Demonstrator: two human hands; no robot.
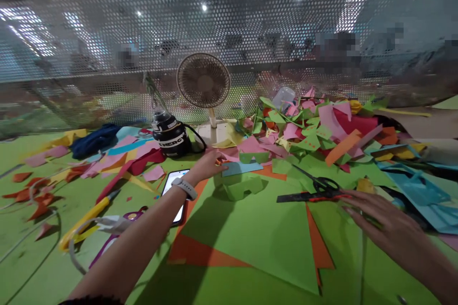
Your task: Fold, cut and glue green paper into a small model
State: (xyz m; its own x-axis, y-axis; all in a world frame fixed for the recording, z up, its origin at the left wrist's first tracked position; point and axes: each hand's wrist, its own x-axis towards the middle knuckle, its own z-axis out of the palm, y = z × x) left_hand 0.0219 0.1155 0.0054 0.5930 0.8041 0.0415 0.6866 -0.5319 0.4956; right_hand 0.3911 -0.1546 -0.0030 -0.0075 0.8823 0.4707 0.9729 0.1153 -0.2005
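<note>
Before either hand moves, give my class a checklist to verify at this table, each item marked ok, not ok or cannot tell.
1. Left hand has a firm hold: cannot tell; it is at the paper pieces beyond the green sheet.
2. Right hand grips the black scissors: cannot tell; its fingers reach toward the handles.
3. Green sheet lined up with the orange sheet beneath: not ok; orange corners stick out.
4. Green sheet free of loose pieces: not ok; a small green cutout lies on it.
5. Phone clear of the left forearm: not ok; the forearm covers part of it in this view.
</note>
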